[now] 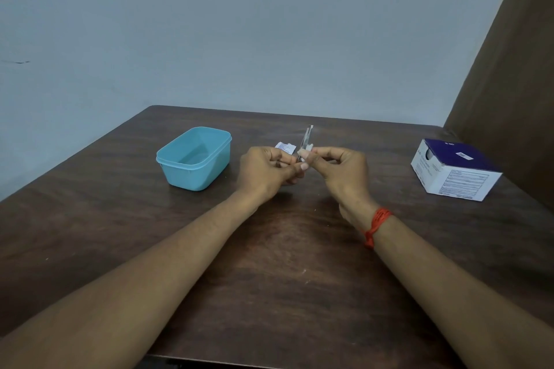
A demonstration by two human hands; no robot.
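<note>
Fingertips of both hands meet at the lower end of a slim packet, and each side pinches it; the left hand grips from the left with thumb and curled forefinger; the right hand grips from the right, its other fingers folded in. The packet is held in the air above the table, roughly midway between the tub and the box; its long axis runs up and away from the person, tilted a little to the right, so nearly all its length stands free beyond the pinch. A white flap shows just behind the left knuckles; whether it belongs to the packet or lies on the table cannot be told. Neither hand is nearer, since both touch the same end; the work looks like peeling the packet open, so the coming pull would likely go sideways, across the long axis, hands parting left and right; the seam is too small to make out.
</note>
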